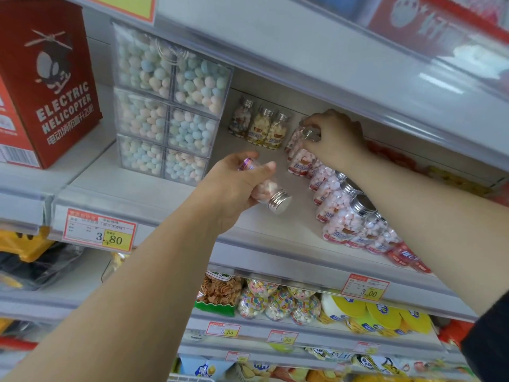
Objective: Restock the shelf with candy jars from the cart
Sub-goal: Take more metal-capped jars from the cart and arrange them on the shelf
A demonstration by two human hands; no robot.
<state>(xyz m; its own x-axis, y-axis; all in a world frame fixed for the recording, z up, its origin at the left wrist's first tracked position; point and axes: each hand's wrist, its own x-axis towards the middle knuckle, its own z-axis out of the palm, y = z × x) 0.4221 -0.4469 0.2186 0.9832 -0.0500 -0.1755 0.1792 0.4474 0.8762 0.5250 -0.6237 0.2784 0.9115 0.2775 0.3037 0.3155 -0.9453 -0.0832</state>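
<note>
- Left hand [237, 183] grips a tilted jar [272, 195], silver cap nearest us, over the shelf [154, 197].
- Right hand [334, 136] pinches the cap of the back jar [295, 140] — far end of the pink row [338, 205].

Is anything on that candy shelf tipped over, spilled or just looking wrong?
Only one thing: the jar in the left hand lies tilted, silver cap pointing down, but it is held above the shelf, not fallen. The pink jars in the row and the three jars at the back stand upright. Nothing is spilled.
</note>
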